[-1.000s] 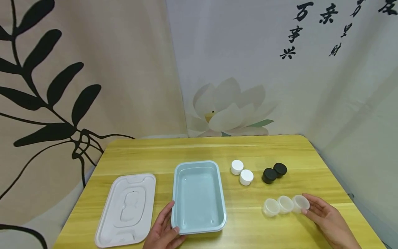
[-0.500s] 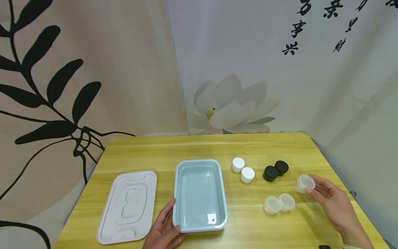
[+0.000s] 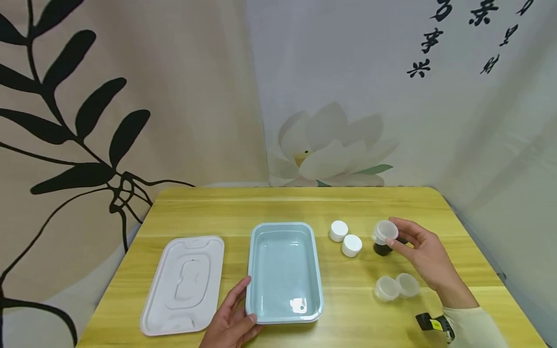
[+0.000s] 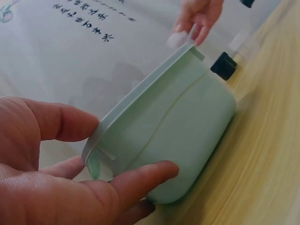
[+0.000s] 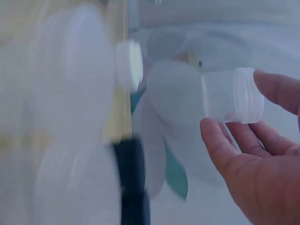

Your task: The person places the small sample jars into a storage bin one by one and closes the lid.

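Note:
A small translucent jar (image 3: 385,232) is pinched between the thumb and fingers of my right hand (image 3: 424,251). It overlaps two small black round pieces (image 3: 383,250) in the head view, and the right wrist view shows its clear body and ribbed collar (image 5: 248,95). My left hand (image 3: 235,316) grips the near left corner of a light blue plastic box (image 3: 285,270), which has no lid on. In the left wrist view one fingertip presses the box's rim (image 4: 136,93) while another finger lies along its side wall.
Two more translucent jars (image 3: 397,287) stand together in front of my right forearm. Behind and right of the box are two white round pieces (image 3: 345,239). A white lid (image 3: 184,285) lies flat at the left on the wooden table (image 3: 209,205). Printed curtains hang behind.
My right hand has lifted one jar from the row of three and carried it back, then left to the black pieces. The left hand stays at the box.

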### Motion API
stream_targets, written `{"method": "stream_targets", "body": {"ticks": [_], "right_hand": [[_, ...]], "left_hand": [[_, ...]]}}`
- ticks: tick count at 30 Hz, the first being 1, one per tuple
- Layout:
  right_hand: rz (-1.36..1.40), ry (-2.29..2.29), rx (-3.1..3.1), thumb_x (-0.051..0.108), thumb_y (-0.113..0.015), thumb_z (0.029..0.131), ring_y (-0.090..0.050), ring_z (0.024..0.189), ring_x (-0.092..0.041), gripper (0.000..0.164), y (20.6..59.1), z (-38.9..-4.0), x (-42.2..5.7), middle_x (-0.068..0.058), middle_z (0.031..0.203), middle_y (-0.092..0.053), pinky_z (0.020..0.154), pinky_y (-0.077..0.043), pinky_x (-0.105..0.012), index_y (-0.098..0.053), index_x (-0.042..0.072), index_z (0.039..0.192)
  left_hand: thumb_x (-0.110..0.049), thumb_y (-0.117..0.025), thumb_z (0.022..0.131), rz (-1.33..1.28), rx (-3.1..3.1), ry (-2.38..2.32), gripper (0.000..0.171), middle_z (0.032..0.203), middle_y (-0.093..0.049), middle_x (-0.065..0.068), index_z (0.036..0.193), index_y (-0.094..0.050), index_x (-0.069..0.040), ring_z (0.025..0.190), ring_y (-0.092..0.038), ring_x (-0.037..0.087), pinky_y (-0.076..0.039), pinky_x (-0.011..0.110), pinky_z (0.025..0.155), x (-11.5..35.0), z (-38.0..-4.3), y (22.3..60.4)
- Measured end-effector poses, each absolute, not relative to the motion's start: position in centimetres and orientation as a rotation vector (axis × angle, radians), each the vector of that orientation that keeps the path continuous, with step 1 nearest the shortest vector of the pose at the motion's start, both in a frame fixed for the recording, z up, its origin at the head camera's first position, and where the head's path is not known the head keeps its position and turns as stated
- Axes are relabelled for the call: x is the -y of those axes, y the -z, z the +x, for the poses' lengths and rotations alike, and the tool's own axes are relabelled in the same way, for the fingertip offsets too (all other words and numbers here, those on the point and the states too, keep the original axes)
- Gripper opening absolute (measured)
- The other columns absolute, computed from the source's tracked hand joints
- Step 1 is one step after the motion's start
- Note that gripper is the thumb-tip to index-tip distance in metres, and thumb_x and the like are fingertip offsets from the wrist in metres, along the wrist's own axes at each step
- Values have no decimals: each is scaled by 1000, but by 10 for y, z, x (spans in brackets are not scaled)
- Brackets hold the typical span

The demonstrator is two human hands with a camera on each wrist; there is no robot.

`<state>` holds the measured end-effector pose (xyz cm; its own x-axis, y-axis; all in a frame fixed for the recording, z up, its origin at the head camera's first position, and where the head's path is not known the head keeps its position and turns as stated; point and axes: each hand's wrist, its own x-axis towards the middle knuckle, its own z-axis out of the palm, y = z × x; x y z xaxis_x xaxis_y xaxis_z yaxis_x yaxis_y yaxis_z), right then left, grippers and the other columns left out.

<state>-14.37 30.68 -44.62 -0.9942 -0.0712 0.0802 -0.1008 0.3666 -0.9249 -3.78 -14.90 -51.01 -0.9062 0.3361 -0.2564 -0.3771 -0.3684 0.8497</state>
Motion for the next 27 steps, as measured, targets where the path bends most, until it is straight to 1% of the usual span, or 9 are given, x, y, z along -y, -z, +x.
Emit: {"method": "stream_targets", "body": {"ticks": [4, 9, 10, 13, 16, 19, 27], "right_hand": [[233, -1774, 2589, 22, -73, 102, -64, 116, 6, 56, 434, -153, -280, 18, 128, -67, 88, -57, -16, -53, 5, 152], [316, -1833, 2594, 21, -75, 100, -65, 117, 0, 54, 429, -161, -250, 2, 132, -69, 90, -57, -20, -57, 7, 150], [333, -1841, 2596, 21, -75, 100, -65, 117, -1, 54, 429, -162, -244, -1, 133, -69, 90, -56, -20, -58, 8, 149], [385, -1865, 2594, 20, -76, 99, -66, 118, -4, 53, 429, -169, -227, -10, 136, -67, 90, -57, -22, -59, 8, 148], [430, -1933, 2571, 16, -76, 98, -67, 118, -10, 54, 427, -177, -211, -17, 137, -65, 89, -60, -25, -58, 6, 148], [455, -1975, 2566, 14, -77, 98, -67, 118, -15, 52, 427, -186, -194, -18, 135, -66, 86, -62, -27, -59, 5, 146], [560, -2006, 2582, 11, -78, 96, -64, 126, -32, 48, 431, -204, -156, -14, 135, -68, 92, -59, -25, -64, 9, 142]], "left_hand": [[0, -66, 99, -31, -1421, -2291, 87, 168, -26, 2, 170, -21, -25, 139, -55, 11, -55, 46, 108, 149, -39, 511], [0, -63, 100, 45, -1394, -2284, 82, 162, -32, -8, 168, -26, -29, 139, -55, 13, -54, 45, 108, 150, -36, 517], [0, -62, 101, 53, -1394, -2281, 81, 162, -32, -9, 168, -27, -29, 140, -55, 14, -54, 44, 108, 150, -36, 518], [-1, -62, 101, 35, -1401, -2278, 80, 167, -30, -2, 168, -27, -29, 141, -54, 16, -55, 44, 106, 151, -36, 520], [-3, -64, 100, -4, -1416, -2278, 83, 172, -22, 9, 169, -23, -25, 141, -53, 17, -55, 44, 105, 150, -39, 520], [-4, -65, 100, -20, -1435, -2271, 85, 174, -18, 14, 170, -20, -21, 141, -53, 18, -55, 45, 105, 150, -40, 519], [-4, -63, 101, 16, -1421, -2277, 82, 172, -20, 10, 169, -21, -23, 140, -52, 19, -55, 43, 105, 153, -42, 520]]}}
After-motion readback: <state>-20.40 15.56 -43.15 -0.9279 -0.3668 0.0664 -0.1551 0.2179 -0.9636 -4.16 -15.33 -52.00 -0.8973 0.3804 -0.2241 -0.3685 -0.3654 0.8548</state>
